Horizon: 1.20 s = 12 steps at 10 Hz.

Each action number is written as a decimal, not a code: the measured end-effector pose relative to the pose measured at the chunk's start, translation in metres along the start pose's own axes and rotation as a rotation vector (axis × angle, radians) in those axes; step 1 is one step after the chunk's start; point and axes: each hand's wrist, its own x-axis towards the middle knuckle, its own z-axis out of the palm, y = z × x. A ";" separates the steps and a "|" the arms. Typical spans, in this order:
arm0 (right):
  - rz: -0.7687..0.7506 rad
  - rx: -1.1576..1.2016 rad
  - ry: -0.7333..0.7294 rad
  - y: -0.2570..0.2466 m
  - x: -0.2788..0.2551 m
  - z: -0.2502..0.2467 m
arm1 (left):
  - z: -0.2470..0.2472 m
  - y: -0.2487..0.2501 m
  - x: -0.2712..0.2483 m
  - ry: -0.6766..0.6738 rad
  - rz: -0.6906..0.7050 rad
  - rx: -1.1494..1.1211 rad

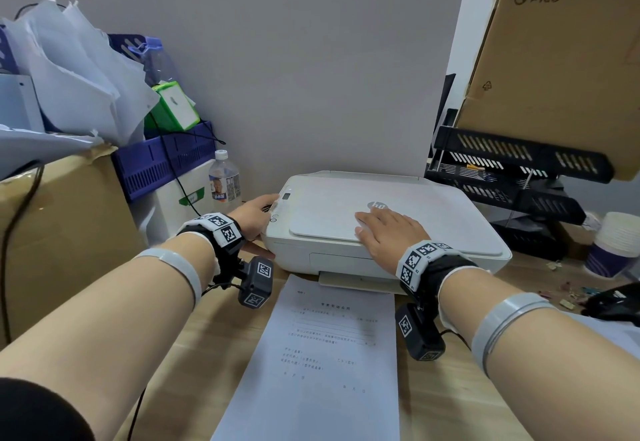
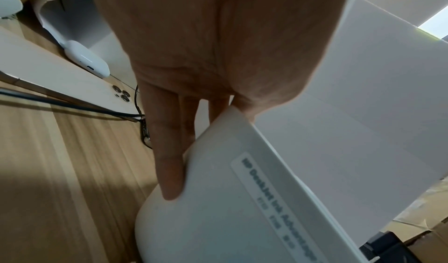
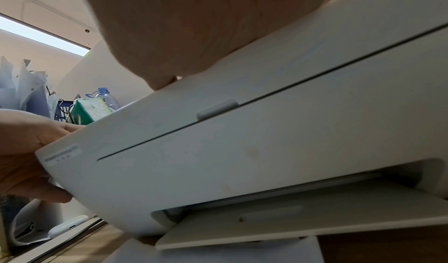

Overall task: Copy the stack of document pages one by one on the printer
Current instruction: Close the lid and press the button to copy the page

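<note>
Right hand (image 1: 391, 232) pressed flat on the shut lid (image 1: 329, 212) of the white plastic printer (image 1: 298, 253), left hand (image 1: 252, 219) braced its corner with straight fingers, white printed document pages (image 1: 322, 354) lay at the wooden table's (image 1: 214, 336) front edge, no copy visible, so most seemingly remained.

Right hand (image 1: 391, 232) flat on printer (image 1: 450, 229)

Cluttered office corner, white desktop printer (image 1: 433, 212) on a wooden desk (image 1: 228, 336), black stacked letter trays (image 1: 512, 163) beside it, loose paper heaps (image 1: 76, 70) among purple file baskets (image 1: 162, 163), cardboard boxes (image 1: 554, 77), printed document page (image 1: 322, 354), grey wall (image 1: 311, 59) behind.
</note>
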 end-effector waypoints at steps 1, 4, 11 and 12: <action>-0.001 0.002 0.011 0.000 0.000 -0.001 | -0.002 -0.001 0.004 0.033 -0.035 -0.029; -0.001 -0.004 0.012 -0.001 -0.001 -0.001 | -0.008 -0.013 0.019 0.041 -0.094 -0.089; 0.000 -0.004 0.012 -0.001 -0.001 -0.001 | -0.018 -0.019 0.068 0.043 -0.106 0.211; -0.001 -0.004 0.010 -0.001 -0.001 -0.001 | -0.017 -0.022 0.067 0.059 -0.073 0.200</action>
